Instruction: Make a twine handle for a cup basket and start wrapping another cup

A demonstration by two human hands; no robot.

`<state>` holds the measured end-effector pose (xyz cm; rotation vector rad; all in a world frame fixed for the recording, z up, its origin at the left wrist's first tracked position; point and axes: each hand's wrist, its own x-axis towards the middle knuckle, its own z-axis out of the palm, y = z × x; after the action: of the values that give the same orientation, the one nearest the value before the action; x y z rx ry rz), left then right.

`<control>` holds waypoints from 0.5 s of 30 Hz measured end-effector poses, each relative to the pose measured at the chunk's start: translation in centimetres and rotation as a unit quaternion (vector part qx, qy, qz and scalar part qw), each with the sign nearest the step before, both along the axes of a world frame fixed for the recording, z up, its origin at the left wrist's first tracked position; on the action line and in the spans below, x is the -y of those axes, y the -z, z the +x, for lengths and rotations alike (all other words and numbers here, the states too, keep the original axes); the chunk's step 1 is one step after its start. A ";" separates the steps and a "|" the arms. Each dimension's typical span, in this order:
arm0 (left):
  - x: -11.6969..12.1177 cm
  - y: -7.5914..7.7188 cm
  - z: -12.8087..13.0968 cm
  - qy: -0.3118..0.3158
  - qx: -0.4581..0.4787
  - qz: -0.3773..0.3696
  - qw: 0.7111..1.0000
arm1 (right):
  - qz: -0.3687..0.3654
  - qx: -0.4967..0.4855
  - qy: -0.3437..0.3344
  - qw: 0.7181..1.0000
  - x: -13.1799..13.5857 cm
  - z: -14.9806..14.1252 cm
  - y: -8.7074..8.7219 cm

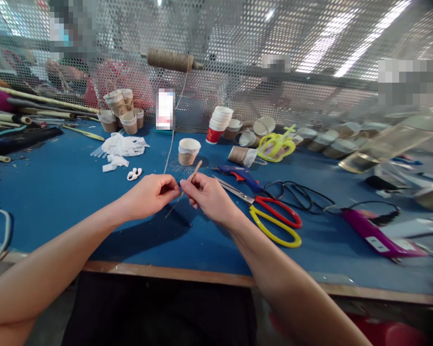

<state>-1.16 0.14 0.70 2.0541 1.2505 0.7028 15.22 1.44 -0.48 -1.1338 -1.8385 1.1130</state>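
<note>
Above the blue tabletop, my left hand (153,194) is closed in a pinch where jute twine (171,144) comes down behind it from the spool (170,60). Right beside it, my right hand (209,194) grips a short tan piece of twine (197,168) that sticks up past the thumb. A thin loose end (173,207) hangs below the fingertips, which almost meet. Just beyond the hands stands a paper cup (189,153) wrapped in brown twine with a white lace rim. Scissors (263,206) with red and yellow handles lie beside my right hand, their blades partly open.
A blue glue gun (240,177) with a black cord lies at right, near a purple power strip (378,235). Stacked cups (218,126), a yellow crown-shaped piece (277,146), white lace (122,145) and wrapped cups (120,113) line the back before a perforated metal screen.
</note>
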 end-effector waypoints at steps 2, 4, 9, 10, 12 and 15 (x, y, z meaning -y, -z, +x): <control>0.1 -0.1 0.1 -0.001 0.014 -0.016 1.000 | 0.009 0.000 0.009 1.000 0.0 -0.1 -0.1; 0.1 -0.1 0.2 -0.003 0.033 -0.033 0.999 | 0.022 0.008 0.022 0.999 0.0 -0.2 -0.1; 0.0 0.7 0.6 -0.015 0.086 -0.065 0.994 | 0.049 0.019 0.054 0.997 0.0 -0.4 0.1; 0.0 0.8 0.6 -0.016 0.096 -0.074 0.993 | 0.048 0.009 0.047 0.998 0.1 -0.4 0.1; -0.1 1.0 0.6 -0.011 0.121 -0.103 0.987 | 0.034 -0.026 0.007 0.999 0.1 -0.4 0.1; -0.2 0.9 0.3 0.005 0.150 -0.143 0.978 | 0.008 -0.065 -0.048 0.997 0.1 -0.2 -0.1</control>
<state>-0.83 0.35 -0.23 1.6517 1.0959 0.7486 15.06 1.35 -0.34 -0.9512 -1.8124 1.1959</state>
